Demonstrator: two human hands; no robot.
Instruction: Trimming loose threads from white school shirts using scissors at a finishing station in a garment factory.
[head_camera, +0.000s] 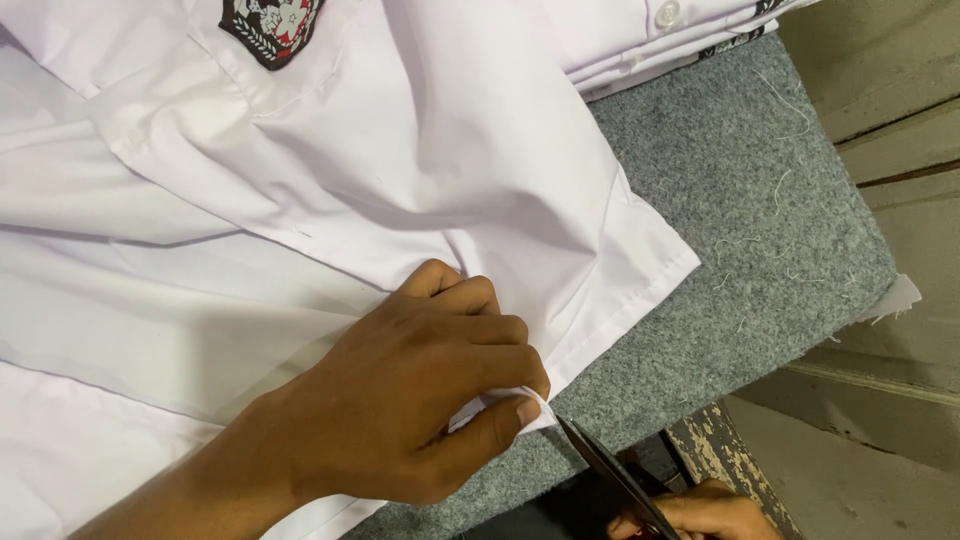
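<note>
A white shirt (330, 190) with a dark embroidered badge (270, 25) lies spread across a grey felt table top (740, 220). My left hand (400, 400) pinches the corner of the shirt's sleeve hem (620, 300) between thumb and fingers near the table's front edge. My right hand (700, 512) shows only partly at the bottom edge, holding small black scissors (610, 468). The blades point up-left toward the pinched corner, their tip just beside my left thumb.
More folded white shirts (650, 40) are stacked at the top right. Loose white thread bits (780, 190) lie scattered on the felt. A worn wooden table edge (720, 450) and a concrete floor (880, 400) lie to the right.
</note>
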